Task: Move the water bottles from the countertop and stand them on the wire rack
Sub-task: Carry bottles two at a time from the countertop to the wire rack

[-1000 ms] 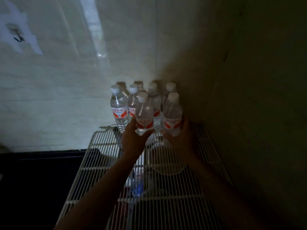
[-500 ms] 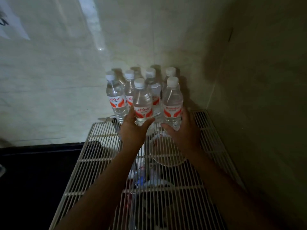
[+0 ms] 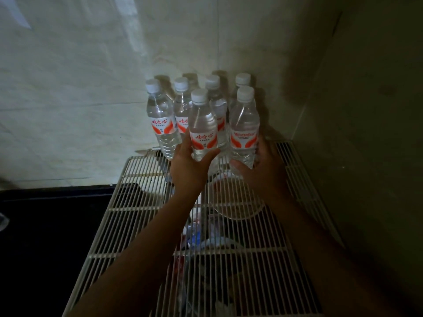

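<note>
Several clear water bottles with white caps and red-and-white labels stand at the far end of a white wire rack (image 3: 142, 202), in the corner of two walls. My left hand (image 3: 190, 165) is wrapped around the lower part of the front left bottle (image 3: 202, 126). My right hand (image 3: 263, 170) grips the base of the front right bottle (image 3: 244, 126). Both held bottles are upright, close in front of the back row, which includes a far-left bottle (image 3: 161, 120). Whether their bases touch the rack is hidden by my hands.
A pale tiled wall (image 3: 68, 99) lies behind the rack and a darker wall (image 3: 366, 133) closes the right side. Under the rack wires sit a round white bowl (image 3: 238, 209) and dim clutter. A dark surface (image 3: 45, 236) spreads to the left.
The view has tilted so the bottles and rack sit lower and nearer in frame. Both hands keep their grip on the two front bottles, held against the back row.
</note>
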